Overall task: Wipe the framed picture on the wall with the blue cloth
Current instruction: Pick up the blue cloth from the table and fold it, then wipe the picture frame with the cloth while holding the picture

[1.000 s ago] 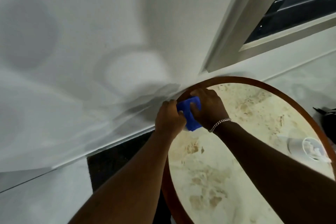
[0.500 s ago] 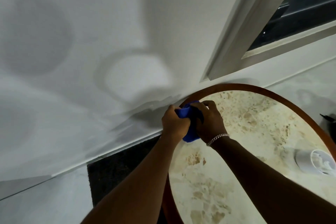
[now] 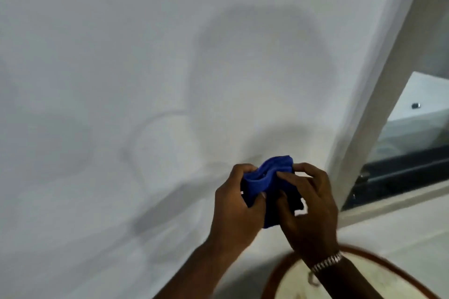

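A bunched blue cloth (image 3: 268, 182) is held between both hands in front of a plain white wall (image 3: 121, 68). My left hand (image 3: 239, 204) grips its left side, and my right hand (image 3: 308, 209) pinches its right side with the fingers. A silver bracelet sits on the right wrist. No framed picture shows in the head view; only shadows fall on the wall.
A round table (image 3: 286, 264) with a brown rim and a mottled cream top lies at the bottom right under my right wrist. A white door or window frame (image 3: 379, 109) slants along the right, with a dark sill (image 3: 401, 172) beyond it.
The view has tilted up, so the table has dropped to the bottom edge and more wall shows. Both hands have lifted off the table with the cloth.
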`<state>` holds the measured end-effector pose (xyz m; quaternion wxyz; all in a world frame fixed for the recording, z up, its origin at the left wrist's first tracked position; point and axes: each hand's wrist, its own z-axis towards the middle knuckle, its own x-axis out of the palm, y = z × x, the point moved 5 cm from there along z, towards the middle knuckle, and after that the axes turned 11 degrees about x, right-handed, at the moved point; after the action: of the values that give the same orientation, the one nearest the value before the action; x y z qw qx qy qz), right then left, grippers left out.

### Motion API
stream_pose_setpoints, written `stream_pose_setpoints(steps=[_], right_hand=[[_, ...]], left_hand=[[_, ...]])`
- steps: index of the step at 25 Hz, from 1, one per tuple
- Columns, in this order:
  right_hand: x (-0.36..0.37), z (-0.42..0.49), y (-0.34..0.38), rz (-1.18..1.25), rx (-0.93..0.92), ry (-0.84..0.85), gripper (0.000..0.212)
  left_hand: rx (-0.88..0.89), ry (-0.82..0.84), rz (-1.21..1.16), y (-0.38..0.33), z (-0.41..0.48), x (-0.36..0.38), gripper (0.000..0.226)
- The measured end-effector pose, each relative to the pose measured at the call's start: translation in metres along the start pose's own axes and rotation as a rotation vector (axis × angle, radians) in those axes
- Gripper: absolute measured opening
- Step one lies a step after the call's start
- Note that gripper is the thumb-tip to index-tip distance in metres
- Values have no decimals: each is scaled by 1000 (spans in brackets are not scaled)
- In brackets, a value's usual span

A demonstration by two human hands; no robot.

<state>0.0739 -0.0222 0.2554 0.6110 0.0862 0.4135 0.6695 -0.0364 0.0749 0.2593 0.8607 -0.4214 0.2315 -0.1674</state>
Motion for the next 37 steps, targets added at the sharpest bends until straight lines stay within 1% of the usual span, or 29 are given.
stream_pose_setpoints(steps=[2,3,5,10,12,14,16,19,21,23,24,25,27,29,32,35,37], right_hand=[[-29,41,57,56,-169,-151,28],[-44,62,84,88,-233,-219,28],[-68,105,134,158,-317,-321,28],[-109,210,246,283,-500,-452,31],[-126,245,284,300,-580,-516,32],[-137,275,315,296,-640,-555,33],[-146,299,342,279,-677,-570,32],[-150,331,372,193,-685,-561,30],[-147,351,388,1,-660,-543,26],[-138,360,397,-214,-652,-590,28],[-133,362,398,-259,-657,-614,31],[-126,362,397,-269,-639,-611,39],[-107,359,387,-221,-570,-540,56],[-91,358,377,-204,-548,-505,67],[-94,375,387,-253,-539,-493,69],[-109,396,410,-233,-541,-474,67],[-107,391,404,-204,-553,-462,70]], left_hand=[[261,-23,63,-71,37,-31,39],[370,-36,84,-105,54,-46,37],[556,-65,156,-172,86,-74,37],[949,-188,429,-303,151,-136,41],[1110,-233,569,-341,168,-155,41],[1201,-284,712,-367,186,-173,39],[1182,-322,855,-384,209,-190,44],[1063,-379,1101,-398,244,-214,54],[1001,-392,1222,-401,263,-223,61],[928,-397,1306,-397,279,-228,66],[893,-413,1348,-394,286,-229,68],[871,-433,1390,-390,292,-230,70],[863,-480,1460,-386,300,-230,75],[875,-499,1474,-384,304,-230,77],[891,-501,1476,-384,307,-231,78],[911,-516,1479,-383,307,-231,78],[921,-522,1479,-383,307,-231,78]])
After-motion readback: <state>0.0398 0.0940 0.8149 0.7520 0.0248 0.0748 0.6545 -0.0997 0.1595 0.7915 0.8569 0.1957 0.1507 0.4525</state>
